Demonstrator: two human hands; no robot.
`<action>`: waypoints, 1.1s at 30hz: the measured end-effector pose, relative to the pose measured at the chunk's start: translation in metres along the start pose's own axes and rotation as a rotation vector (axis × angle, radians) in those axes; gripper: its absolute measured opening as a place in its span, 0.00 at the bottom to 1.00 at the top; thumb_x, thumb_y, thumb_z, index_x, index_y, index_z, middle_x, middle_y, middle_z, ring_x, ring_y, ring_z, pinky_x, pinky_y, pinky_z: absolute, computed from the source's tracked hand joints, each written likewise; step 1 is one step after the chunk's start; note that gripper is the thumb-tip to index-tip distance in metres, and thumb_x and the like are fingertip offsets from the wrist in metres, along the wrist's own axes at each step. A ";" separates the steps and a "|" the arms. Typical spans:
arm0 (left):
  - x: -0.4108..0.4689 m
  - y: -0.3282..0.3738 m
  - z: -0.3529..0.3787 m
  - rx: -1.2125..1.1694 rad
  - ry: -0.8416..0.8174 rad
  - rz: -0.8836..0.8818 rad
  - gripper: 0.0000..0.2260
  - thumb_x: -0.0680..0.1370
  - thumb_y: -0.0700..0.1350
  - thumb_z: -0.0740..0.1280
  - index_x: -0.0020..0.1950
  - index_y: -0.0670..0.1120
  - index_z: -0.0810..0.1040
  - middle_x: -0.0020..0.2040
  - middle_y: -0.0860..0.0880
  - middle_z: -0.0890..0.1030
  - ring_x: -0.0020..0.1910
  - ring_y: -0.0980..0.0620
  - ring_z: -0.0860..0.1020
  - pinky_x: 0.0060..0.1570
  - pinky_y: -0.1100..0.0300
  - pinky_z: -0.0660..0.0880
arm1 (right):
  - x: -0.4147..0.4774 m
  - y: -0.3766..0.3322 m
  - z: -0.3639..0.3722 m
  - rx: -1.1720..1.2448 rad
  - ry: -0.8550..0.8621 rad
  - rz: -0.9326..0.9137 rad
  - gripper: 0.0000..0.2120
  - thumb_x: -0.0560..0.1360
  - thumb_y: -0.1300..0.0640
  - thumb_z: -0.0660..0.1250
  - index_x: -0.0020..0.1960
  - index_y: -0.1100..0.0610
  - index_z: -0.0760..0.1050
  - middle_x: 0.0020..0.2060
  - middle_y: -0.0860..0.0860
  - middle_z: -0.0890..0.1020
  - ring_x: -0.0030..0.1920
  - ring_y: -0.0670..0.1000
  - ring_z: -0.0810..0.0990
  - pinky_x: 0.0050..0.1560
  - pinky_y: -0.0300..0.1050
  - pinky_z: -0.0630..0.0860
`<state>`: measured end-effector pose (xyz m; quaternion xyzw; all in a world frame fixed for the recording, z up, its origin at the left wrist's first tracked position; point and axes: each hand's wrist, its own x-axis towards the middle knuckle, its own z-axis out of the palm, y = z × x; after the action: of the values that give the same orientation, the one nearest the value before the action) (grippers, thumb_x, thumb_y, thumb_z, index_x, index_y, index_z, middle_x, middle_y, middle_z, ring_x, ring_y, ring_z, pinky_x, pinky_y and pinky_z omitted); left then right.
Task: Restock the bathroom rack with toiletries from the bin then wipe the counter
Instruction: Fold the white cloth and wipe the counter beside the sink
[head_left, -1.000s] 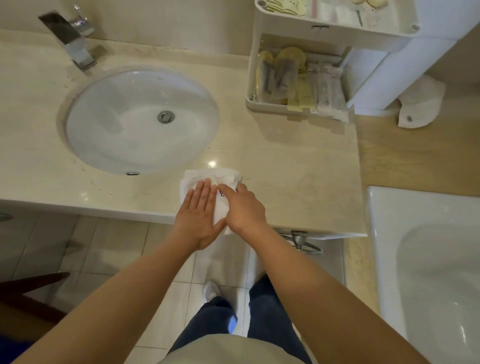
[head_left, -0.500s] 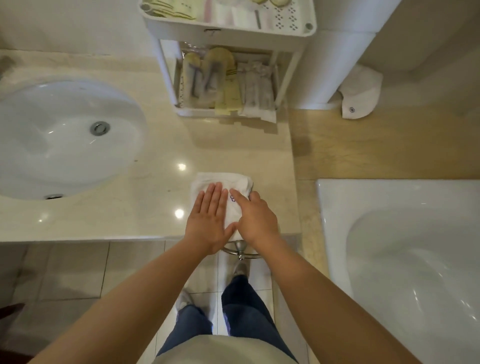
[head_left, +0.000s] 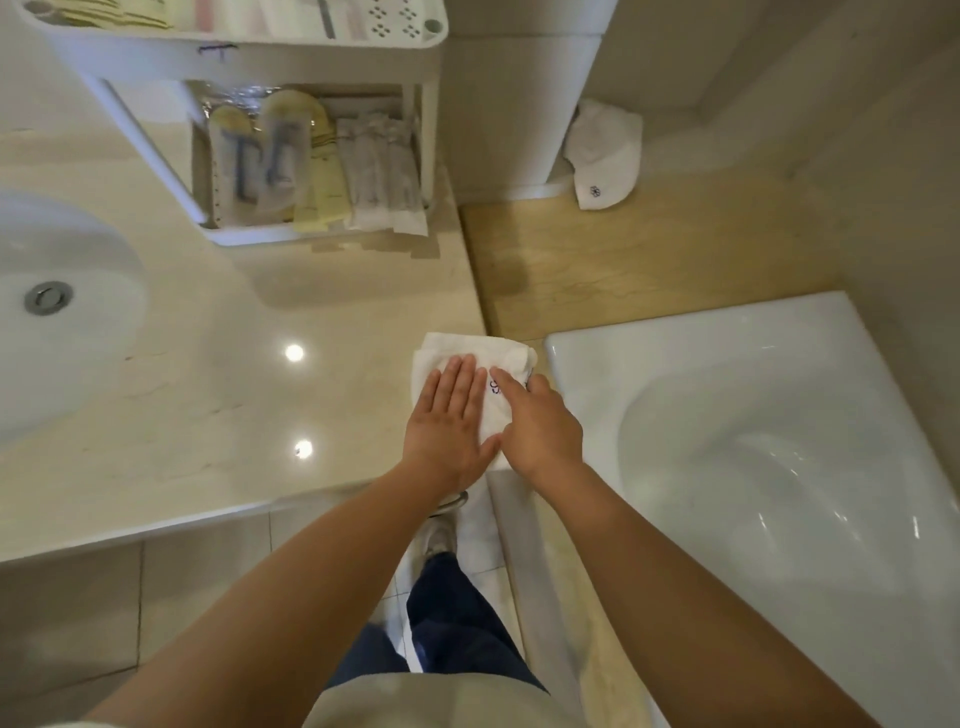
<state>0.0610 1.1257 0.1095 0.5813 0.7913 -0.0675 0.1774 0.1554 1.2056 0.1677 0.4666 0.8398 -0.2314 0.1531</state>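
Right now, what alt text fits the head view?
A left hand presses and a right hand holds a folded white cloth at the right end of the counter, beside a bathtub. A stocked rack stands behind; the sink lies left.

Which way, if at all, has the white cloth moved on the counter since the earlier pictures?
Yes. The white cloth slid right along the counter, away from the sink, to the counter's right end beside the bathtub.

One head-worn view (wide-angle, edges bowed) looks steeply down and forward from above the right end of the counter (head_left: 234, 364). It sits near, centred on the cloth (head_left: 470, 347), with the bathtub (head_left: 675, 325) at right.
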 end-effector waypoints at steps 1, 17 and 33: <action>0.002 0.005 -0.001 -0.011 -0.006 0.011 0.35 0.80 0.63 0.42 0.77 0.42 0.33 0.77 0.44 0.33 0.75 0.46 0.31 0.75 0.49 0.35 | -0.001 0.003 -0.003 -0.002 0.014 0.014 0.32 0.75 0.58 0.64 0.75 0.41 0.57 0.66 0.52 0.67 0.64 0.54 0.70 0.55 0.49 0.73; -0.007 -0.028 -0.083 -1.292 0.117 -0.626 0.29 0.80 0.58 0.55 0.76 0.43 0.60 0.74 0.41 0.65 0.69 0.40 0.69 0.69 0.48 0.65 | -0.004 -0.059 -0.079 0.842 0.075 0.039 0.26 0.72 0.66 0.57 0.67 0.50 0.74 0.65 0.50 0.75 0.61 0.52 0.75 0.62 0.47 0.73; -0.037 -0.101 -0.053 -1.178 0.309 -0.679 0.27 0.74 0.36 0.60 0.73 0.47 0.65 0.62 0.45 0.77 0.59 0.45 0.76 0.54 0.56 0.72 | 0.030 -0.067 -0.009 0.482 -0.049 -0.104 0.29 0.73 0.65 0.59 0.72 0.47 0.67 0.68 0.54 0.63 0.62 0.54 0.73 0.58 0.39 0.68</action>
<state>-0.0358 1.0770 0.1622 0.1117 0.8502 0.4048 0.3177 0.0819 1.2009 0.1777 0.4403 0.7791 -0.4439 0.0453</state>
